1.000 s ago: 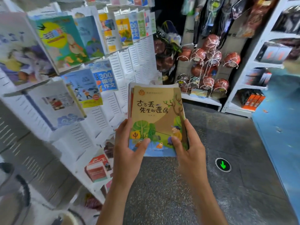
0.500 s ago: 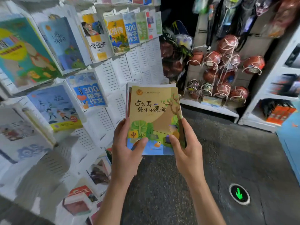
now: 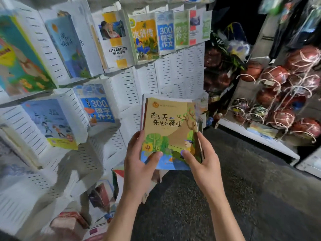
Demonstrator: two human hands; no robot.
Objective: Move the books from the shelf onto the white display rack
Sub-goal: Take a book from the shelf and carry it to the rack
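We hold a small stack of paperback books (image 3: pixel 169 131), tan tree-illustrated cover on top, just right of the white slotted display rack (image 3: pixel 149 80). Our left hand (image 3: pixel 139 164) grips its lower left edge, thumb on the cover; our right hand (image 3: pixel 205 164) grips the lower right.

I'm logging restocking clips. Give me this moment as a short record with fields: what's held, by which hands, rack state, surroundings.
held: stack of books, tan tree cover on top
left hand: grips the stack's lower left edge, thumb on the cover
right hand: grips the lower right edge
white display rack: at left, books in upper pockets, several slots free
surroundings: netted basketballs at right
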